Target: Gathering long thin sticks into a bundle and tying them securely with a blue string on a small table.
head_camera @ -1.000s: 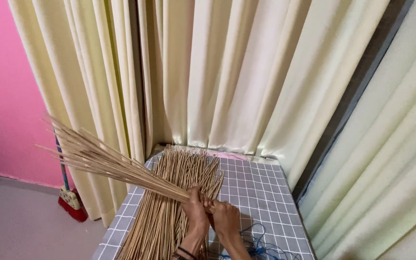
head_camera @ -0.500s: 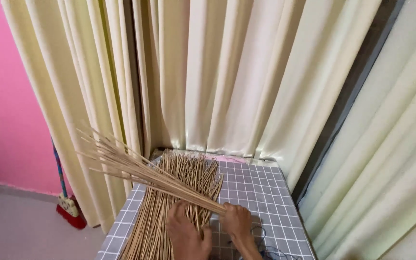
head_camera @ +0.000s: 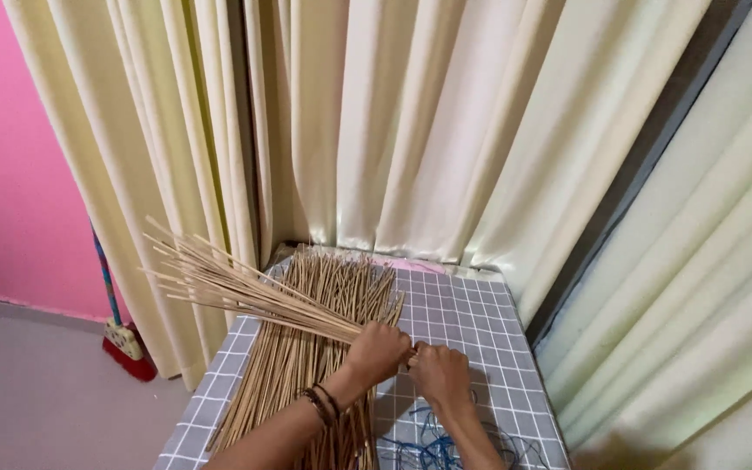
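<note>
Stick bundle [head_camera: 237, 283]: thin, pale tan, straight stalks, gathered tight at one end and fanning out up and leftward past the worktop [head_camera: 472, 313] edge. Left hand [head_camera: 379, 350] is closed around the gathered end; right hand [head_camera: 438, 374] is curled closed beside it, touching. Loose sticks [head_camera: 306, 348] lie beneath on the grid-patterned worktop; blue cord [head_camera: 433, 448] lies near the wrists.
</note>
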